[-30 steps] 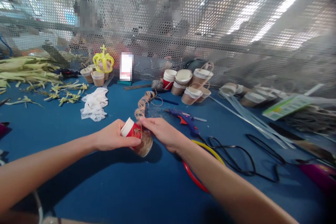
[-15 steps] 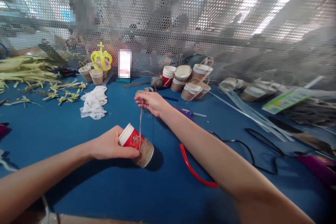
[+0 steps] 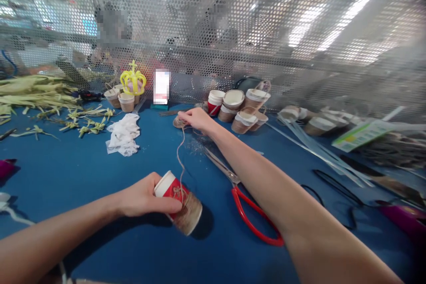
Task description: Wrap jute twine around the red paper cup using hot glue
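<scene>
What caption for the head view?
Left hand holds a red paper cup part-wrapped in twine; right hand pinches its strand farther out; red-handled scissors lie on the blue table.

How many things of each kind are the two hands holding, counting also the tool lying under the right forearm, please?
paper cup: 1, on its side in the left hand
twine: 1, running from the cup up to the right hand
scissors: 1, red-handled, on the table
Total: 3

The blue table (image 3: 100, 248) carries 1 pair of red-handled scissors (image 3: 234, 190), a crumpled white cloth (image 3: 123, 134), green leaf strips (image 3: 33, 93), paper cups (image 3: 233, 97) and clear plastic sticks (image 3: 309, 142).
</scene>
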Motion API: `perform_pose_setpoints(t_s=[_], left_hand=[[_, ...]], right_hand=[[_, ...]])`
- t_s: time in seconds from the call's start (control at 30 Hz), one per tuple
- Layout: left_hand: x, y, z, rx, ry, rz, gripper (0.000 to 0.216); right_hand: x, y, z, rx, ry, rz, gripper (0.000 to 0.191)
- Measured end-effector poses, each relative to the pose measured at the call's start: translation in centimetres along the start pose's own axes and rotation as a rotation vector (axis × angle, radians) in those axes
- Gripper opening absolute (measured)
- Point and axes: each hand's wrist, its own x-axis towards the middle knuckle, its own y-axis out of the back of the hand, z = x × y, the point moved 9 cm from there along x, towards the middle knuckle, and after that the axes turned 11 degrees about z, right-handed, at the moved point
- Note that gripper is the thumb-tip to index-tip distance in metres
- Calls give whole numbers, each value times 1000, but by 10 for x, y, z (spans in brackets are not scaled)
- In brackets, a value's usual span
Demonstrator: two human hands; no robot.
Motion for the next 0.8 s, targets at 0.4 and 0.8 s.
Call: perform_pose_setpoints(t_s=[0.4, 0.8], left_hand=[[8, 16, -6, -193, 36, 200, 30], [6, 12, -4, -100, -4, 147, 31]], right_hand=[[-128, 9, 1, 13, -28, -487, 31], [-140, -7, -40, 163, 178, -450, 33]])
